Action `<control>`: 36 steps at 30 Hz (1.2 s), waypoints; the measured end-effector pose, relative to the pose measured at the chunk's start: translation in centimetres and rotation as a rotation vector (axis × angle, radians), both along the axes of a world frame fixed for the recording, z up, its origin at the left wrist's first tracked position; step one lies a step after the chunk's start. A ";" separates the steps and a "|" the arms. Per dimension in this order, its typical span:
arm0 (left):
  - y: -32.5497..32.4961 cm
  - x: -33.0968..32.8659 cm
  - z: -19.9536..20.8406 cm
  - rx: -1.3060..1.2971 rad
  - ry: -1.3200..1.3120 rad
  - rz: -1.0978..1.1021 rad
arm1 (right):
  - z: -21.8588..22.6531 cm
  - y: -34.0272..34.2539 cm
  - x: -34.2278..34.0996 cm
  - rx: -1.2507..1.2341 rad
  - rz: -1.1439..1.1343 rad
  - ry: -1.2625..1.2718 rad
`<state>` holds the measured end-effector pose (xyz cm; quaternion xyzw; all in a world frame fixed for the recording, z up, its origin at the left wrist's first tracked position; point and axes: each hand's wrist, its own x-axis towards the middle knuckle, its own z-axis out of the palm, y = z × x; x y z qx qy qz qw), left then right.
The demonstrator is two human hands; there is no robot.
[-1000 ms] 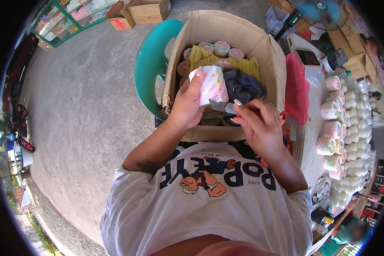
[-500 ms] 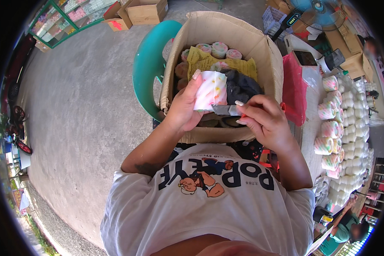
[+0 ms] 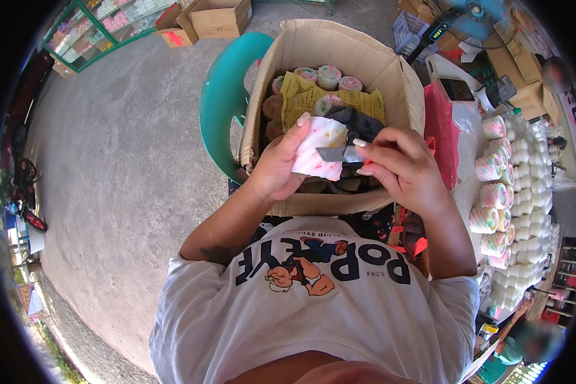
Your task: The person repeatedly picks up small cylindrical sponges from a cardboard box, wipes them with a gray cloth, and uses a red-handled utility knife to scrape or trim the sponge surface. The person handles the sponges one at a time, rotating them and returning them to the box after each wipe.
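My left hand (image 3: 283,157) is closed around a short white cylinder (image 3: 321,142) with pink, yellow and orange flecks, thumb along its upper edge. Between the thumb and fingers of my right hand (image 3: 403,165) is a knife (image 3: 335,154) with a wide grey blade and what looks like an orange-red handle, mostly covered by my fingers. Its blade lies across the cylinder's right side; whether it touches cannot be made out. Both hands are above an open cardboard box (image 3: 406,96). Inside it are several similar rounds (image 3: 329,76), a yellow printed sheet (image 3: 301,96) and a dark cloth (image 3: 361,123).
A teal plastic chair (image 3: 219,109) stands left of the box. At right, a table holds rows of white pieces (image 3: 521,224), stacked coloured rounds (image 3: 489,194) and a pink bag (image 3: 443,137). A fan (image 3: 483,19) is behind. Another person (image 3: 512,349) sits at lower right.
The cylinder has tilted and dropped slightly in my left hand. The knife has moved up from its lower edge to across its side, and my right hand has shifted slightly right.
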<state>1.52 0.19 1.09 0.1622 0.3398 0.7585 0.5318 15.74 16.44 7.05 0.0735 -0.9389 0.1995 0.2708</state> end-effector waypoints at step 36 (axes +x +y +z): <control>-0.4 -0.6 -1.2 0.053 -0.026 -0.041 | 0.2 4.2 0.1 -0.035 -0.248 -0.034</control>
